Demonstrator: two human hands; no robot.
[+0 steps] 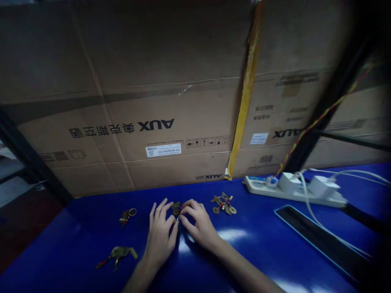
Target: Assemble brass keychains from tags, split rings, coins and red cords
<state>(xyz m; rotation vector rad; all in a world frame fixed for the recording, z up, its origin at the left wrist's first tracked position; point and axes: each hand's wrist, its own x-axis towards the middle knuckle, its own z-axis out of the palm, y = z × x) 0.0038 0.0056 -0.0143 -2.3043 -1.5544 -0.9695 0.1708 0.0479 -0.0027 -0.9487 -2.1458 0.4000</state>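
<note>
Between my hands, at the middle of the blue table, is a small keychain (pixel 176 206) with brass-coloured charms and a bit of red. My left hand (pixel 160 234) pinches its near end between thumb and index finger, the other fingers stretched forward. From the other side, my right hand (pixel 200 224) has thumb and fingertips closed on the red part, which they partly hide. A silvery glint, perhaps the ring, shows between the thumbs. To the right lies a pile of similar brass keychains (pixel 224 204). On the left are a keychain with a ring (pixel 128 215) and a larger brass one (pixel 119 253).
Large cardboard boxes (pixel 122 93) stand along the back of the table (pixel 91 228). A white power strip (pixel 253 185) with plugged-in adapters (pixel 324 186) sits at the right. In front of it are a white cable (pixel 314 215) and a dark flat blue-edged object (pixel 317 240).
</note>
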